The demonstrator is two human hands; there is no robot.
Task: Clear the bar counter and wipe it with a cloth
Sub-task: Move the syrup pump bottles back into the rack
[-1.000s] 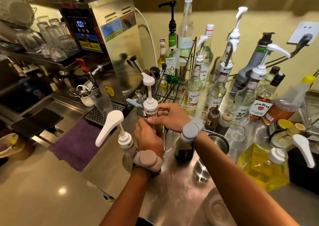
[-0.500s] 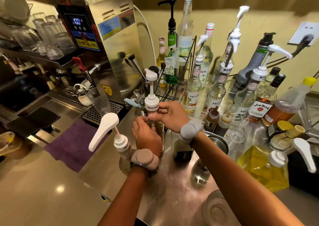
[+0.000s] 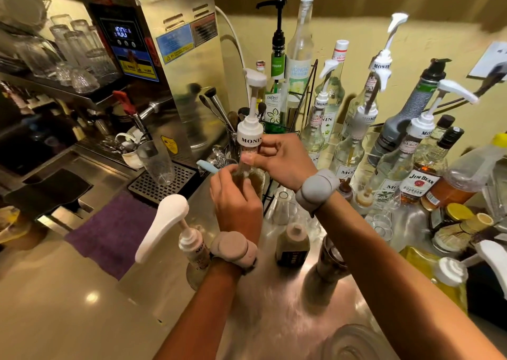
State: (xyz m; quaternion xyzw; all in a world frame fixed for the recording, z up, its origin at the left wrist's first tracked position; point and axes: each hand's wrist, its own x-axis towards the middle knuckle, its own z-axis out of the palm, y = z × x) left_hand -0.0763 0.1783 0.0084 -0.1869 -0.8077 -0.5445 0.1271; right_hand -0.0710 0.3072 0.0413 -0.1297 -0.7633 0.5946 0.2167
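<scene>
Clearing step: both hands on one Monin pump bottle (image 3: 249,151) at the counter's centre.

Left hand (image 3: 236,203) wraps the glass body, right hand (image 3: 277,159) pinches the neck under the white plastic collar; next, by my judgement, a straight lift clear of the wire rack (image 3: 295,118) at 1 o'clock; steel counter (image 3: 274,318) glossy, crowded; purple cloth (image 3: 115,233), nubbly, lies at 9 o'clock.

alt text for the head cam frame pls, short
Both hands grip one pump-topped syrup bottle on a crowded steel bar counter: the left hand around its body, the right hand at its neck. More pump bottles stand behind, and a purple cloth lies to the left.
</scene>
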